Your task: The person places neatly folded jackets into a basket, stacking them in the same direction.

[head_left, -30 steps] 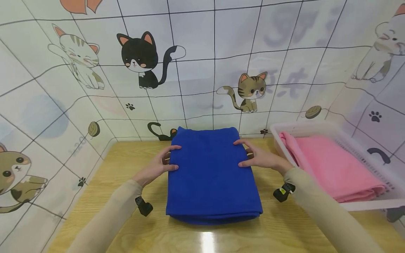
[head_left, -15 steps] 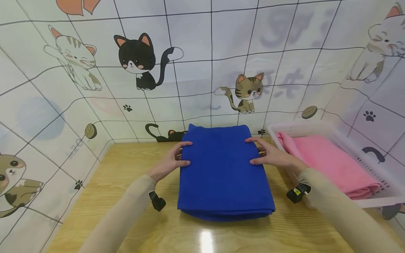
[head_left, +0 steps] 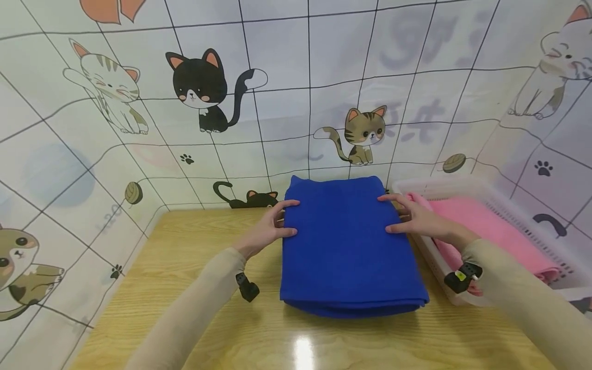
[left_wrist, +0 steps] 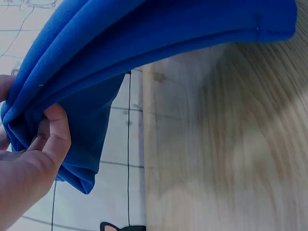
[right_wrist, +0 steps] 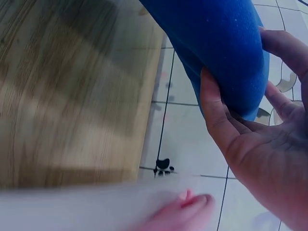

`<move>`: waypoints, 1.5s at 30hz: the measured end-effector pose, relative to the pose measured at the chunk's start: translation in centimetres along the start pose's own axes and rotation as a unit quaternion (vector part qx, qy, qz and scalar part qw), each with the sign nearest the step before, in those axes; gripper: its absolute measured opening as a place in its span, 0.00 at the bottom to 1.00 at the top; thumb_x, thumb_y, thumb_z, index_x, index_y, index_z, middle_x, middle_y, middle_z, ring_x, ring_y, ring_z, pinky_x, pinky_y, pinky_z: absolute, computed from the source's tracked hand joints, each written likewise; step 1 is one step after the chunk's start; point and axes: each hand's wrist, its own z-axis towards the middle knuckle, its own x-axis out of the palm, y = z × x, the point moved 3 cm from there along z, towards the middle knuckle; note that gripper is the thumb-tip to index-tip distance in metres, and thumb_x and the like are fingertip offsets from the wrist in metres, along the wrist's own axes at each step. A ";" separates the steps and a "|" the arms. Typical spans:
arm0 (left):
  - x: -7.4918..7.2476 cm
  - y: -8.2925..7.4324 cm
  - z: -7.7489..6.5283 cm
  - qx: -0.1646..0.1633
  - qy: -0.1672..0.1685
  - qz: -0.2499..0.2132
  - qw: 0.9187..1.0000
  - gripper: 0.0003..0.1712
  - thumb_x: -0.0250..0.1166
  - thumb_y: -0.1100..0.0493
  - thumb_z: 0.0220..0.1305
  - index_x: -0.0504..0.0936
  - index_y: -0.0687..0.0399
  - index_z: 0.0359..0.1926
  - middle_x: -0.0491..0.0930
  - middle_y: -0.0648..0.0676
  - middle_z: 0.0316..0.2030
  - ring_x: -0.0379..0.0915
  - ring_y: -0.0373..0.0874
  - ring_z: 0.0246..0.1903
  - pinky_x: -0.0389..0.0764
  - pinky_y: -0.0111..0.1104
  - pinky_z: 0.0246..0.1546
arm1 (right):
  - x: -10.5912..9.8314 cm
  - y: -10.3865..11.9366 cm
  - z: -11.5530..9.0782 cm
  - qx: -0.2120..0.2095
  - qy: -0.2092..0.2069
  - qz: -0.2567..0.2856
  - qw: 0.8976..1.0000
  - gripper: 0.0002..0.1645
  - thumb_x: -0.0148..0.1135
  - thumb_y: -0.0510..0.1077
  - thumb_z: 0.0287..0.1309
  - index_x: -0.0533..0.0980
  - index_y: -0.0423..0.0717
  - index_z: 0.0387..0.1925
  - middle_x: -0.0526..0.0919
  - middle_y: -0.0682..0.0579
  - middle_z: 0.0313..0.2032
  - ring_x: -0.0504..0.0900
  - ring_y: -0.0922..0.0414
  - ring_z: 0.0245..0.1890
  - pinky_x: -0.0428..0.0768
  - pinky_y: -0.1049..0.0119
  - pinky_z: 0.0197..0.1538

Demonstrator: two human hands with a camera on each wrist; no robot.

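A folded blue cloth (head_left: 349, 246), thick like a towel, is held above the tabletop between both hands. My left hand (head_left: 264, 229) grips its left side, thumb and index finger on the upper face. In the left wrist view the other fingers (left_wrist: 57, 132) curl under the folded layers (left_wrist: 91, 62). My right hand (head_left: 422, 222) grips the right side the same way. The right wrist view shows fingers (right_wrist: 216, 110) wrapped round the rounded blue edge (right_wrist: 231, 53). The cloth's near edge sags a little below the top layer.
A white plastic basket (head_left: 437, 275) stands on the right, close beside the blue cloth and partly under the right forearm. Inside lies a folded pink cloth (head_left: 499, 234). The wooden table (head_left: 194, 288) meets a cat-patterned wall covering (head_left: 287, 118) at the back and left.
Both hands have carried the blue cloth to the right, toward the basket, and slightly farther back. The grip looks the same. The right forearm now covers more of the basket.
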 end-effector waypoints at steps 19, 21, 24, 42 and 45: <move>3.4 -2.9 3.5 0.024 0.006 -0.020 0.999 0.37 0.63 0.68 0.64 0.63 0.41 0.69 0.64 0.59 0.62 0.66 0.53 0.60 0.71 0.45 0.56 | -5.3 0.7 -3.1 0.043 -0.023 -0.065 0.997 0.43 0.63 0.49 0.63 0.51 0.53 0.72 0.57 0.26 0.65 0.61 0.26 0.61 0.66 0.34 0.54; 3.7 -3.2 3.8 0.025 0.005 -0.013 1.000 0.37 0.64 0.67 0.63 0.63 0.40 0.69 0.64 0.58 0.62 0.67 0.52 0.59 0.71 0.45 0.56 | -5.7 0.9 -3.3 0.045 -0.029 -0.076 0.996 0.43 0.62 0.50 0.64 0.51 0.54 0.72 0.58 0.25 0.65 0.62 0.26 0.61 0.65 0.33 0.54; 4.2 -3.9 4.3 0.030 0.010 -0.008 0.999 0.37 0.64 0.67 0.63 0.63 0.39 0.69 0.65 0.58 0.62 0.67 0.52 0.59 0.72 0.44 0.56 | -6.5 1.1 -3.5 0.040 -0.033 -0.084 0.995 0.42 0.61 0.49 0.65 0.51 0.52 0.73 0.58 0.25 0.64 0.64 0.26 0.60 0.66 0.33 0.54; 8.6 -7.2 7.9 0.074 0.039 -0.039 0.996 0.37 0.62 0.72 0.63 0.62 0.48 0.70 0.64 0.60 0.61 0.70 0.52 0.57 0.75 0.38 0.53 | -10.2 0.6 -5.9 0.048 -0.062 -0.101 0.992 0.38 0.53 0.44 0.70 0.48 0.50 0.74 0.48 0.25 0.68 0.53 0.21 0.61 0.62 0.26 0.48; 9.5 -7.6 8.5 0.079 0.038 -0.047 0.995 0.37 0.62 0.72 0.63 0.62 0.49 0.70 0.65 0.60 0.60 0.71 0.52 0.56 0.75 0.37 0.52 | -10.9 0.3 -6.2 0.064 -0.072 -0.115 0.989 0.39 0.54 0.46 0.70 0.47 0.47 0.73 0.45 0.27 0.69 0.51 0.21 0.62 0.61 0.25 0.49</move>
